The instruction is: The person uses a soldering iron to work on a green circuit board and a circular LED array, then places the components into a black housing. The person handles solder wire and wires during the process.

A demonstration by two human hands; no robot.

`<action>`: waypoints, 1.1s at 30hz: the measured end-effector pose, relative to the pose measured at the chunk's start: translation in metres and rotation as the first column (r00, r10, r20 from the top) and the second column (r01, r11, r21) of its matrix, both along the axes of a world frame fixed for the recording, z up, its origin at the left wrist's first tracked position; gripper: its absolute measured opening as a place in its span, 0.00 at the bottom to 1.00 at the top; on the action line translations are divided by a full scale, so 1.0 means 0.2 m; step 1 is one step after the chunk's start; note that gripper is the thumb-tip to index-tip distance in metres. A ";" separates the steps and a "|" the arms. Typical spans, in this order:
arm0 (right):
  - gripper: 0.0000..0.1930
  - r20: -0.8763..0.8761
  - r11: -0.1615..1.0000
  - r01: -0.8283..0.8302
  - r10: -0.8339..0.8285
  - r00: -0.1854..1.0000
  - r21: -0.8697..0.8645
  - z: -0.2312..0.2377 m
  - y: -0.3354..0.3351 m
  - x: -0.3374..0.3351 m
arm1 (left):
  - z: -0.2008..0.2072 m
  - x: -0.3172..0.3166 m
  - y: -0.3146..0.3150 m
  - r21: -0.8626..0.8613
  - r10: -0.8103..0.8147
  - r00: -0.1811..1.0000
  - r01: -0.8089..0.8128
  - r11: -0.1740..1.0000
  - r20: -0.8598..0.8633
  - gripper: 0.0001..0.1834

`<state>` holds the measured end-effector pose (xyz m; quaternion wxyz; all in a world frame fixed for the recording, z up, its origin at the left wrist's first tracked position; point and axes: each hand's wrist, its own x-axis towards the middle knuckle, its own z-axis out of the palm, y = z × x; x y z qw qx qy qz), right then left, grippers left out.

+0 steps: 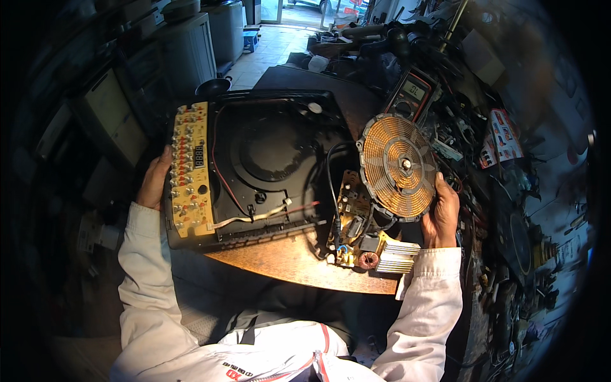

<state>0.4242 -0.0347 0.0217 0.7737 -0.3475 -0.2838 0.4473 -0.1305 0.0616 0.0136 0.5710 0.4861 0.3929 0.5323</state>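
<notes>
A black induction cooker housing (pixel 273 146) lies open on the table, showing its inside. Along its left side runs a yellow control board (pixel 184 204) with several small buttons and a digit display. My left hand (pixel 156 181) grips the housing's left edge, its fingers partly hidden. My right hand (pixel 443 210) holds the right rim of a round copper induction coil (pixel 385 153), tilted toward me, with some fingers behind it. Below the coil sits a power circuit board (pixel 345 219) with a ribbed heat sink (pixel 398 256) and a small ring inductor (pixel 368 260).
A multimeter (pixel 414 92) with a lit screen stands behind the coil. Tools, cables and parts crowd the right side. The wooden tabletop (pixel 280 261) curves along its near edge. Metal cabinets (pixel 184 54) stand at the far left, near a tiled floor (pixel 273 48) and a bright doorway.
</notes>
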 end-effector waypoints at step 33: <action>0.16 -0.032 0.984 0.080 -0.086 0.996 -0.157 -0.20 0.06 0.14 | 0.16 1.17 -0.08 0.278 -0.037 0.370 0.756 0.593 -0.928 0.13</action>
